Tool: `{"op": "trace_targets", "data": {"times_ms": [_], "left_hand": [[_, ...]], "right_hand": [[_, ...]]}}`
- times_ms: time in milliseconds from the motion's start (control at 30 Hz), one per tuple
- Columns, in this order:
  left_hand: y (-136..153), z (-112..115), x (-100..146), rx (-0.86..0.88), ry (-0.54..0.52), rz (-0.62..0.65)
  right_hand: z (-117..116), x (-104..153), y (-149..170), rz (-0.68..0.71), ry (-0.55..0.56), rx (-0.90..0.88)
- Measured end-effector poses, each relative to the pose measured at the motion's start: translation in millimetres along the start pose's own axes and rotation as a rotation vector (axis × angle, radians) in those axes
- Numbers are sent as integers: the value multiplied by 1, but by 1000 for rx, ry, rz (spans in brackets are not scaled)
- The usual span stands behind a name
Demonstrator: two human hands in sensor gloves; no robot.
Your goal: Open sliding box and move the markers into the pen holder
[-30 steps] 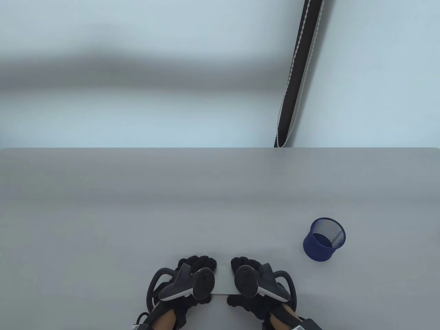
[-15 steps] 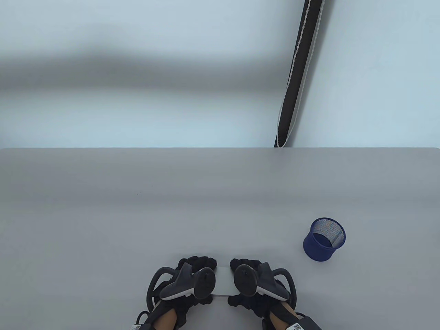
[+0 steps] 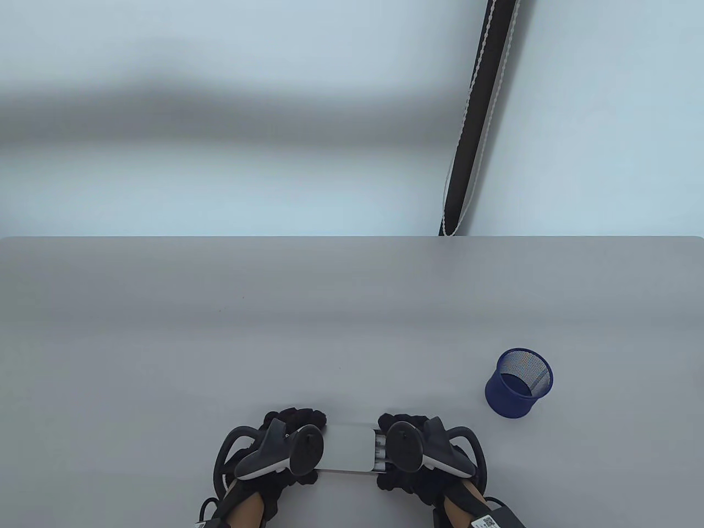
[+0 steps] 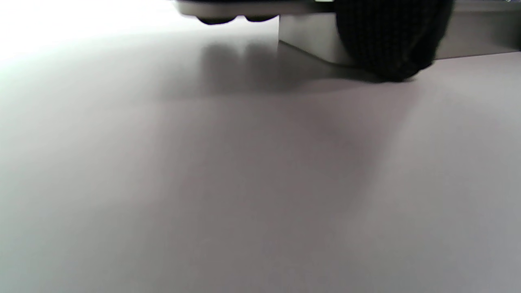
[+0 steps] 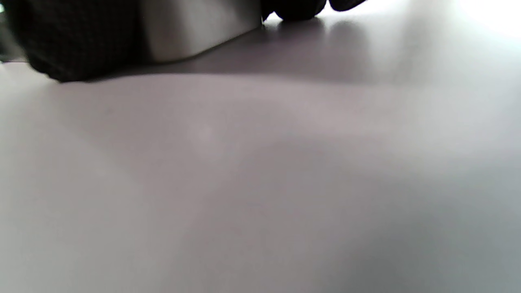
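A flat white sliding box [image 3: 347,446] lies near the table's front edge between my hands. My left hand [image 3: 291,434] grips its left end, the outer sleeve. My right hand [image 3: 407,440] grips its right end, where the inner tray [image 3: 379,450] shows a narrow strip with pale markers inside. In the left wrist view a gloved finger [image 4: 390,40] wraps the box [image 4: 305,40] low on the table. A dark finger [image 5: 69,36] against the box's side [image 5: 195,28] fills the top left of the right wrist view. The blue mesh pen holder [image 3: 518,383] stands upright to the right.
The grey table [image 3: 220,341] spreads wide around the box. Its far edge meets a pale wall, where a black strap [image 3: 476,115] hangs down at the right.
My hands have drawn apart: the left one slid left with the sleeve, the right one slightly right. The box now shows a strip of open tray at its right end.
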State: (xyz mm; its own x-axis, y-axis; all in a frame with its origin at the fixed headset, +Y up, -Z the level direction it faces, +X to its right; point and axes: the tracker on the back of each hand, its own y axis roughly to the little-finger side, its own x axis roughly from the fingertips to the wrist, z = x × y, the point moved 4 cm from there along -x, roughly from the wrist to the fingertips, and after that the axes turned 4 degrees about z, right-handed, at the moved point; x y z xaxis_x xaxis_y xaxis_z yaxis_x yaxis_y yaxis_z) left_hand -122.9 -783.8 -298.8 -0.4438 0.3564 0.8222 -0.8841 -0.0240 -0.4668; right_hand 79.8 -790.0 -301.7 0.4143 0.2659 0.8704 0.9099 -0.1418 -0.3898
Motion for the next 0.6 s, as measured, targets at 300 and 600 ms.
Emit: {"op": "trace_targets", "data": {"times_ms": [300, 600], "left_hand": [[-3, 1, 0, -19, -3, 13], [-3, 1, 0, -22, -4, 15]], "right_hand": [[0, 4, 5, -18, -21, 18], [1, 6, 7, -37, -46, 58]]}}
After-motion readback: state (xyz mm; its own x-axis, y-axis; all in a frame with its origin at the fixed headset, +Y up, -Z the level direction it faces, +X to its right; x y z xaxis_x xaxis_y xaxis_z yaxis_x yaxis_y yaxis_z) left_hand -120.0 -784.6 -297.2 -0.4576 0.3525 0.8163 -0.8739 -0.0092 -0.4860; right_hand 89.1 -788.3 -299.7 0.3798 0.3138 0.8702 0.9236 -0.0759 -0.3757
